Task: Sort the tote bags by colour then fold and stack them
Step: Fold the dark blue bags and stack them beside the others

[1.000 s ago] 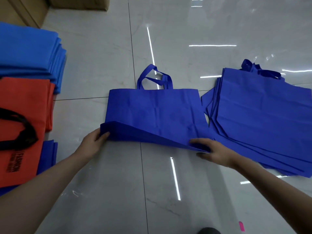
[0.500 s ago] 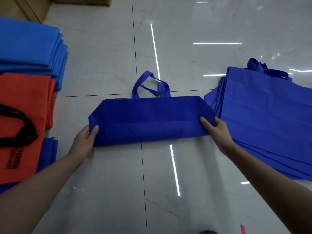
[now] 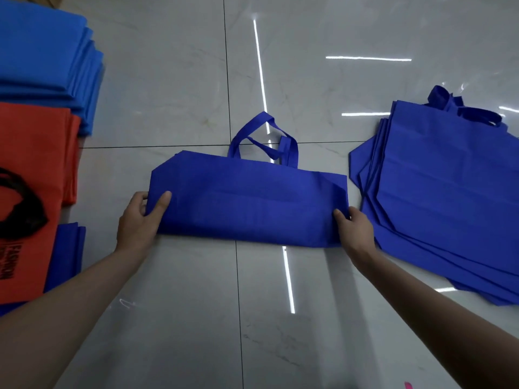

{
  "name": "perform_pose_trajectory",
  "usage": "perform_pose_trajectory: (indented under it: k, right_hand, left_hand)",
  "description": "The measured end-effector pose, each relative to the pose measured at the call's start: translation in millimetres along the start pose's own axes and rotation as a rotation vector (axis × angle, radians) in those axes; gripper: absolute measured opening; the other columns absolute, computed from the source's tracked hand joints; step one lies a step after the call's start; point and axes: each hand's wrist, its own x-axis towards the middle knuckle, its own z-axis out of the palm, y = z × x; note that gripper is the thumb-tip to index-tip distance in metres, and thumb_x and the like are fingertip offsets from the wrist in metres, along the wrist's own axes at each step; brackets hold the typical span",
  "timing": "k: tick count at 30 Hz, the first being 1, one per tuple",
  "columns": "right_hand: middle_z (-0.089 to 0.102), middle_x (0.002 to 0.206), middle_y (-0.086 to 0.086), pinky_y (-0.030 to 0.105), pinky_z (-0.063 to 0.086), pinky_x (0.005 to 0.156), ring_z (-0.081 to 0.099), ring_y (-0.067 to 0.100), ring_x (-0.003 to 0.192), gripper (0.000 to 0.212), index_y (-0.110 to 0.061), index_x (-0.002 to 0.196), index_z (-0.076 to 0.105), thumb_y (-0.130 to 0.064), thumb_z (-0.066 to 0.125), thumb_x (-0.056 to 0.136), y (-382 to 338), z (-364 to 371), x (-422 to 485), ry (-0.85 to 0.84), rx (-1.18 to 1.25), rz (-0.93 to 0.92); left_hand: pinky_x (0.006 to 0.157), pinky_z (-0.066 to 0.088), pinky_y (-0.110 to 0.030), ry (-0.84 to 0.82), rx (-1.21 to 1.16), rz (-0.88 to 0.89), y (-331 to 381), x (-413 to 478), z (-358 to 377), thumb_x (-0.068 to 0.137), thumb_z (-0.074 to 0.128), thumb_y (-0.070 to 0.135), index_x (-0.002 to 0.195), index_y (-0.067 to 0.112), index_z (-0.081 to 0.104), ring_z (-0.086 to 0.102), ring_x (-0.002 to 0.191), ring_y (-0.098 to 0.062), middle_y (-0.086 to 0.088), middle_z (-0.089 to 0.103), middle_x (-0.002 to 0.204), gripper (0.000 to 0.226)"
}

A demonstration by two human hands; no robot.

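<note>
A dark blue tote bag (image 3: 252, 203) is laid flat on the tiled floor (image 3: 168, 94), near the middle of the view, and is folded over into a long band. Its two handles (image 3: 262, 138) project past the far edge and rest on the floor. The left end of the bag is gripped by the left hand (image 3: 139, 223): the thumb is pressed on the top layer and the fingers are curled round the edge. The near right corner is pinched by the right hand (image 3: 355, 230), with the thumb on top and the fingers mostly hidden by the cloth. The hands are held well apart, one at each end of the bag.

Just to the right of the bag, a loose pile of dark blue bags (image 3: 449, 192) is spread unfolded, with edges fanned out and handles at the far side. At the left, an orange bag (image 3: 31, 164) with a black handle (image 3: 25, 203) and black lettering is laid over further dark blue bags (image 3: 70, 248). Beyond it, a stack of lighter blue bags (image 3: 42, 51) is placed.
</note>
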Motion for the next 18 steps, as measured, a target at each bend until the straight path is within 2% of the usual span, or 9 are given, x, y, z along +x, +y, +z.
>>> perform_pose_trajectory:
  k: [2, 5, 6, 8, 10, 12, 13, 15, 18]
  right_hand:
    - [0.048, 0.073, 0.004, 0.029, 0.034, 0.055, 0.042, 0.017, 0.065, 0.024, -0.009, 0.076, 0.045, -0.023, 0.044, 0.096, 4, -1, 0, 0.003, 0.051, 0.021]
    - [0.046, 0.072, 0.004, 0.028, 0.033, 0.054, 0.044, 0.020, 0.068, 0.022, -0.009, 0.075, 0.044, -0.020, 0.044, 0.094, 2, -3, 0, 0.006, 0.008, 0.043]
    - [0.046, 0.072, 0.003, 0.029, 0.033, 0.053, 0.045, 0.021, 0.069, 0.021, -0.008, 0.078, 0.044, -0.020, 0.044, 0.094, -1, -2, -1, 0.022, -0.038, 0.038]
    - [0.050, 0.077, 0.005, 0.031, 0.035, 0.055, 0.049, 0.025, 0.072, 0.018, -0.004, 0.093, 0.046, -0.023, 0.045, 0.095, -8, 4, -8, 0.089, -0.161, 0.030]
    - [0.055, 0.099, 0.014, 0.034, 0.039, 0.063, 0.053, 0.030, 0.084, 0.029, -0.003, 0.116, 0.042, -0.020, 0.048, 0.092, -14, 11, -16, 0.207, -0.331, -0.027]
    - [0.047, 0.129, 0.020, 0.044, 0.043, 0.084, 0.049, 0.037, 0.110, 0.048, -0.005, 0.131, 0.039, -0.011, 0.054, 0.086, -16, 21, -18, 0.283, -0.517, -0.265]
    - [0.041, 0.138, 0.022, 0.048, 0.039, 0.097, 0.045, 0.040, 0.121, 0.054, -0.006, 0.135, 0.040, -0.010, 0.058, 0.084, -18, 27, -18, 0.276, -0.579, -0.437]
    - [0.033, 0.148, 0.021, 0.051, 0.025, 0.110, 0.035, 0.041, 0.134, 0.055, -0.012, 0.140, 0.039, -0.020, 0.056, 0.089, -30, 45, -18, 0.154, -0.648, -0.733]
    - [0.010, 0.159, 0.006, 0.047, -0.002, 0.113, 0.006, 0.033, 0.146, 0.058, -0.029, 0.149, 0.021, -0.048, 0.021, 0.095, -54, 79, -20, -0.133, -0.759, -0.848]
  left_hand:
    - [0.075, 0.051, -0.039, -0.002, 0.114, 0.052, -4, 0, -6, 0.086, 0.055, 0.053, 0.115, 0.018, 0.049, 0.056, 0.095, -0.021, 0.000, 0.058, 0.106, 0.045]
    - [0.061, 0.044, -0.036, 0.081, 0.573, 0.119, 1, 0, -5, 0.089, 0.053, 0.047, 0.117, 0.014, 0.044, 0.055, 0.079, -0.025, -0.011, 0.060, 0.098, 0.045]
    - [0.061, 0.043, -0.036, 0.132, 0.681, 0.135, 6, -3, 0, 0.090, 0.055, 0.042, 0.120, 0.011, 0.043, 0.055, 0.079, -0.028, -0.015, 0.059, 0.103, 0.045]
    - [0.077, 0.043, -0.045, 0.173, 0.802, 0.275, 15, -9, 15, 0.086, 0.065, 0.025, 0.124, 0.005, 0.044, 0.054, 0.095, -0.036, -0.020, 0.052, 0.118, 0.048]
    - [0.095, 0.038, -0.053, 0.115, 0.889, 0.593, 22, -12, 34, 0.080, 0.069, 0.015, 0.126, 0.005, 0.051, 0.049, 0.116, -0.039, -0.022, 0.046, 0.132, 0.051]
    - [0.109, 0.026, -0.052, -0.037, 0.999, 0.759, 30, -12, 50, 0.088, 0.061, 0.025, 0.136, 0.013, 0.046, 0.032, 0.136, -0.033, -0.016, 0.032, 0.149, 0.052]
    - [0.113, 0.016, -0.050, -0.103, 1.030, 0.724, 34, -11, 58, 0.094, 0.051, 0.034, 0.143, 0.017, 0.036, 0.019, 0.143, -0.030, -0.012, 0.019, 0.155, 0.054]
    - [0.115, 0.003, -0.048, -0.156, 1.031, 0.598, 37, -3, 69, 0.097, 0.033, 0.048, 0.150, 0.023, 0.017, 0.000, 0.146, -0.025, -0.006, -0.001, 0.159, 0.060]
    - [0.114, 0.001, -0.052, -0.170, 1.055, 0.550, 29, 8, 77, 0.093, 0.026, 0.058, 0.150, 0.028, 0.009, -0.004, 0.145, -0.026, -0.005, -0.006, 0.159, 0.066]
